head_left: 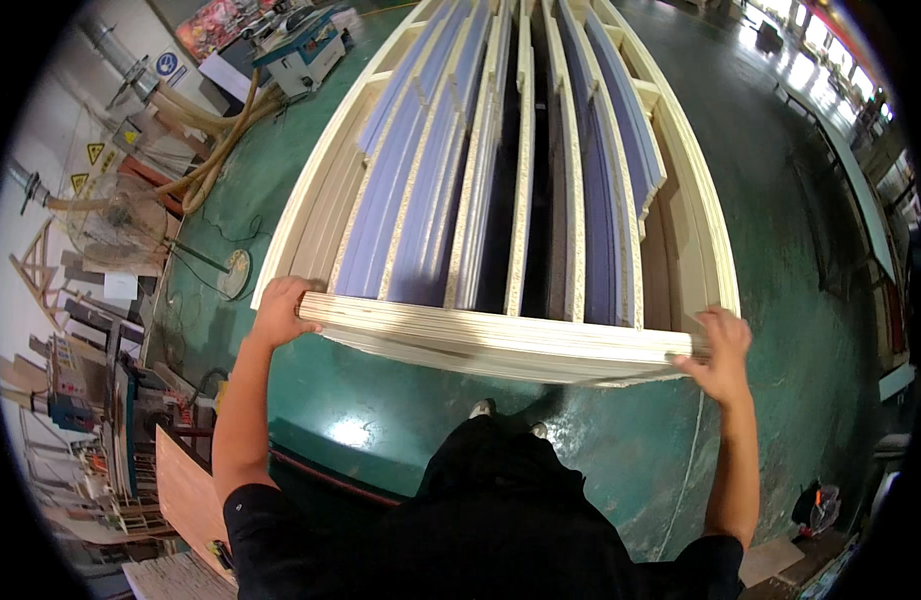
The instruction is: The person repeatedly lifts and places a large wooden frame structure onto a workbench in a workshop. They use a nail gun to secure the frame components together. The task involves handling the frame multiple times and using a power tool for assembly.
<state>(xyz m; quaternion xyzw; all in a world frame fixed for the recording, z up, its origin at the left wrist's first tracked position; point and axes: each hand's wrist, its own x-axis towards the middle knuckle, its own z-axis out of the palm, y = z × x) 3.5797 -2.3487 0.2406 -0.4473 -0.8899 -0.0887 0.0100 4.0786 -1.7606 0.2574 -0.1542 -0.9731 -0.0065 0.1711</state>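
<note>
A long plywood crate (500,330) stretches away in front of me, its near wall crossing from left to right at waist height. My left hand (283,312) grips the near left corner, thumb over the top edge and its other fingers mostly hidden. At the near right corner my right hand (718,352) is closed round the same wall, its thumb on my side; it is slightly blurred. Between the side walls, several tall boards (365,240) with bluish-grey faces and raw chipboard edges stand upright in lengthwise rows, with dark gaps among them.
A standing fan (120,225) with a round base is at the left, near ribbed hoses (220,150) and a workshop machine (305,55). Offcuts and a brown panel (190,495) lie lower left. A long bench (845,180) runs along the right. The floor is green.
</note>
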